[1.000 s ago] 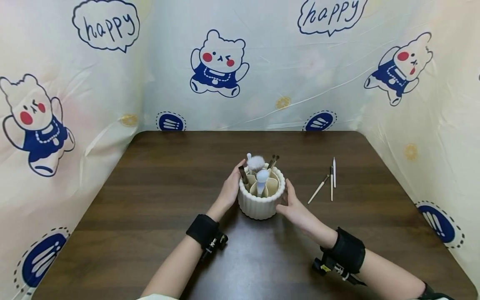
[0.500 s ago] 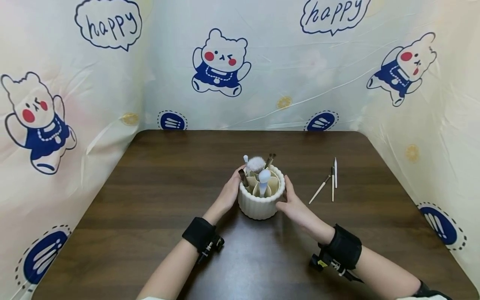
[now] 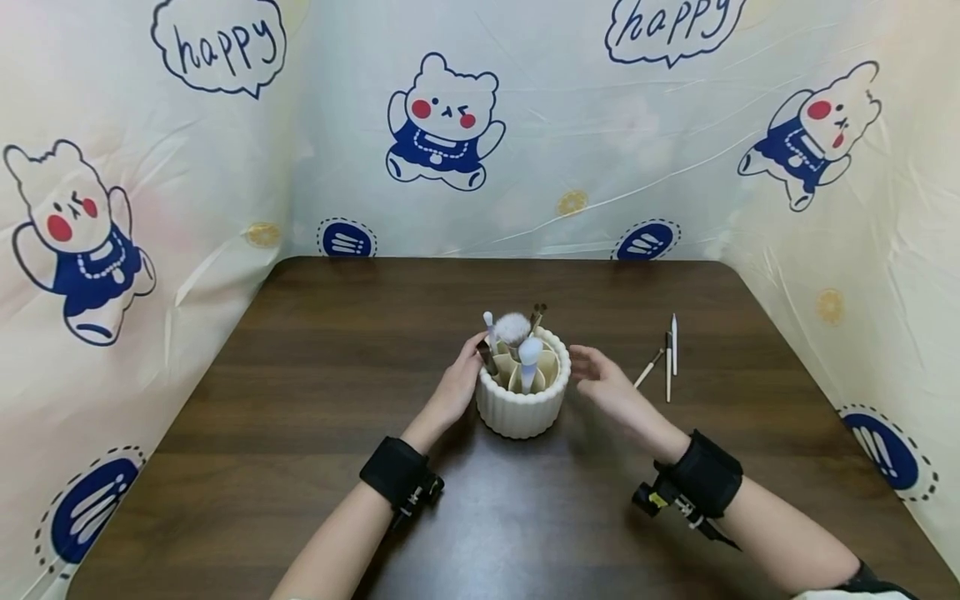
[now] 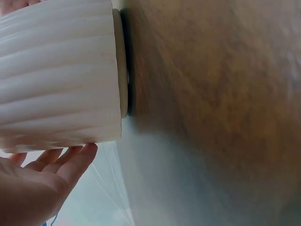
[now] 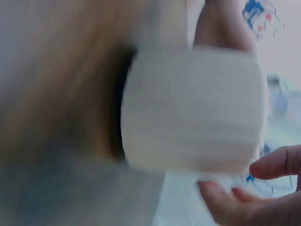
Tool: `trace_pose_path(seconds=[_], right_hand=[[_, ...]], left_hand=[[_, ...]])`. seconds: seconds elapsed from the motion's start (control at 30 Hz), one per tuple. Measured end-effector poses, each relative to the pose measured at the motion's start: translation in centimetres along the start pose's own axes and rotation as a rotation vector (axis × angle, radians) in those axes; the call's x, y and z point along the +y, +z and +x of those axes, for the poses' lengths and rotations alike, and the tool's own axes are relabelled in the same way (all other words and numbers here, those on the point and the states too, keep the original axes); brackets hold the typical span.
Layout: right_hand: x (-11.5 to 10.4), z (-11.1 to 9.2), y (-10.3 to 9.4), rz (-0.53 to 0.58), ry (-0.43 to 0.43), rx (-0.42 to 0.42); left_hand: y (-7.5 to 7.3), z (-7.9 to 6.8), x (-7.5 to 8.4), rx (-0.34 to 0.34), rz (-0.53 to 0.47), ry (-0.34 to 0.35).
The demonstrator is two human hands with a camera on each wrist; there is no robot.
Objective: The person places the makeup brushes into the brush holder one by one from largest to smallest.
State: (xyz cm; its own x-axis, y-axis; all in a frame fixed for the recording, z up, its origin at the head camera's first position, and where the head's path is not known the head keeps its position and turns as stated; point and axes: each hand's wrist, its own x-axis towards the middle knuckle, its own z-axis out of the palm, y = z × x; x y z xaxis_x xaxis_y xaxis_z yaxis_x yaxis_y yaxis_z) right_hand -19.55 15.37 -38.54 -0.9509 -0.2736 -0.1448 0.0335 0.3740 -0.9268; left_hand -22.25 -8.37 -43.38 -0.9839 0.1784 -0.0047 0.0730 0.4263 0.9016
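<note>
A cream ribbed brush holder (image 3: 521,412) with inner dividers stands on the brown table. Makeup brushes rise from it: a fluffy one (image 3: 513,328), a pale blue-white one (image 3: 528,353) in front, a slim white one and some dark-tipped ones. My left hand (image 3: 454,387) rests along the holder's left side, fingertips against the ribbed wall (image 4: 61,80) in the left wrist view. To the right, my right hand (image 3: 611,392) has its fingers spread loosely, a small gap from the wall, holding nothing. The right wrist view, though blurred, shows its fingers (image 5: 221,197) beside the holder.
Right of the right hand lie several slim pale sticks (image 3: 669,371), two with dark tips; the hand partly covers one. A printed cloth (image 3: 525,225) hangs behind the table (image 3: 375,308) and along both sides. Black bands with cameras sit on both wrists.
The holder has turned slightly, its back brushes shifting left and the front one right. My right hand has come off its wall and moved right; the left hand stays against it.
</note>
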Motion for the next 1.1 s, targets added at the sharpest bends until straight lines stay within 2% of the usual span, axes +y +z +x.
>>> trace_pose_path(seconds=[0.17,0.27,0.47,0.67,0.77,1.1], right_hand=[[-0.3,1.6,-3.9,-0.116,-0.026,0.129],[-0.2,2.4,-6.4,-0.171,-0.01,0.199],[1.5,3.6,-10.1,-0.296,0.034,0.323],[3.6,4.0,-11.6,-0.355,0.067,0.383],[4.5,4.1,-11.9,-0.404,0.094,0.404],[8.1,4.5,-12.4,-0.465,0.177,0.438]], left_hand=[[-0.2,0.1,0.1,-0.023,-0.005,-0.009],[-0.4,0.1,0.1,-0.027,0.002,-0.009],[-0.3,-0.1,0.0,-0.035,0.013,-0.011],[-0.4,-0.3,0.0,-0.037,0.004,-0.006],[-0.5,-0.3,0.0,-0.046,-0.004,-0.011],[-0.5,-0.3,-0.1,-0.05,0.005,-0.009]])
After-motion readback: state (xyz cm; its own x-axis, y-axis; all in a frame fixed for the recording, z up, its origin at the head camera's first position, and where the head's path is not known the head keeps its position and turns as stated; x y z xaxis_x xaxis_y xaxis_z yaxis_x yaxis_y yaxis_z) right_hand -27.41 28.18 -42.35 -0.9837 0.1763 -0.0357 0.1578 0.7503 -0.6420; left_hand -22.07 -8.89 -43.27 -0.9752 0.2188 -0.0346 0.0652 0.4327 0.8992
